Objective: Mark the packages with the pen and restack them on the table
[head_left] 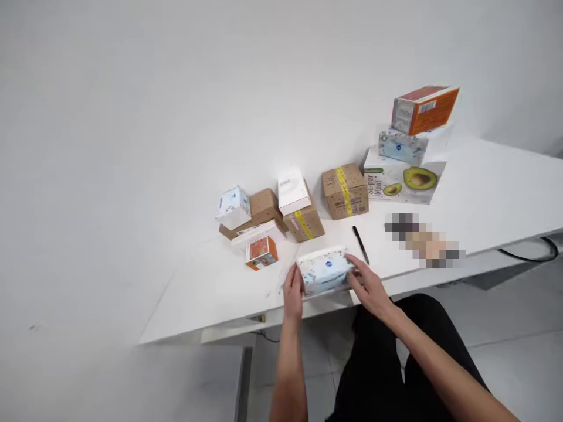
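Between my two hands is a pack of tissues [324, 271], pale blue and white with a small leaf pattern and a blue logo. It is held at the front edge of the white table [211, 293]. My left hand [292, 287] presses against its left end. At the right end, my right hand [366, 284] grips with thumb and fingers apart around the corner. A black pen [360, 244] lies just beyond my right hand. To the left of the pack sits a small orange and white box [261, 252].
Cardboard boxes [345, 191] stand along the wall, one carrying a white box [292, 191]. Another tissue pack [234, 207] rests at the left. At right, an avocado-printed carton [404, 180] bears a tissue pack [402, 146] and an orange box [424, 110]. A pixelated patch covers something nearby.
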Tool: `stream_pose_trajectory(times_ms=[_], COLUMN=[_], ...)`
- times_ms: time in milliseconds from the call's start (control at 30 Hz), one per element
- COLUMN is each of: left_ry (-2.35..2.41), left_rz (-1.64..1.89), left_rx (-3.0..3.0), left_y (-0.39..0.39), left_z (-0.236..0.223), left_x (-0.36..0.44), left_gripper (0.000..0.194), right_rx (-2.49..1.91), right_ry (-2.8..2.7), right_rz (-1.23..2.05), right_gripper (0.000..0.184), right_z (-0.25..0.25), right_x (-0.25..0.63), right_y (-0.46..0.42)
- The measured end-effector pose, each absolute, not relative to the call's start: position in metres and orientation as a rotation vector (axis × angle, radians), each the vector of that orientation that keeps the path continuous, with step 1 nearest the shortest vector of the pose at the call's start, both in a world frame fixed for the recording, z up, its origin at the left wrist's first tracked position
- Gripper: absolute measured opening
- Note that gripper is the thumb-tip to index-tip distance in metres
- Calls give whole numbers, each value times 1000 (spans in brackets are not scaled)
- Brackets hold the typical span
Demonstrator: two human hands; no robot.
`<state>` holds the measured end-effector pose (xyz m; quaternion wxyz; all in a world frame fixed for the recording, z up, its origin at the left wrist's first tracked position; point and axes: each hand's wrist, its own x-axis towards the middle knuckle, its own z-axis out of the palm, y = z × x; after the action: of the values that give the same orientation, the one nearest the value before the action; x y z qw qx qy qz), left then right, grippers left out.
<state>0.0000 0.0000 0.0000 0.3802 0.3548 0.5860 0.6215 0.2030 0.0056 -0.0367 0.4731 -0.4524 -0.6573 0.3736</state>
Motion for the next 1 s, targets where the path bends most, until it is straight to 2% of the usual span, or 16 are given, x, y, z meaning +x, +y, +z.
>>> stream_pose_trajectory(times_ms=[333, 567, 733, 867, 1000], left_ry=[1476, 1439, 1529, 1334, 1201], left_rz=[1614, 1620, 1537, 1405, 1227], left_rx=[1201, 1255, 1299, 1393, 1459], left_y=[6, 19, 18, 12, 9], left_z=[32, -9, -44, -45, -27], left_x=[15, 37, 28, 21, 25], left_gripper=[52, 63, 68, 76, 86], right_rx=[-1251, -1360, -1351, -1302, -1261], right_ry=[-1643, -1728, -1711, -1693, -1635], right_rz=[576, 502, 480, 471, 517], right_gripper=[40, 30, 37, 37, 32], right_z=[-51, -46, -48, -55, -52], right_x=[194, 193, 191, 192, 193], right_y=[17, 16, 12, 12, 10])
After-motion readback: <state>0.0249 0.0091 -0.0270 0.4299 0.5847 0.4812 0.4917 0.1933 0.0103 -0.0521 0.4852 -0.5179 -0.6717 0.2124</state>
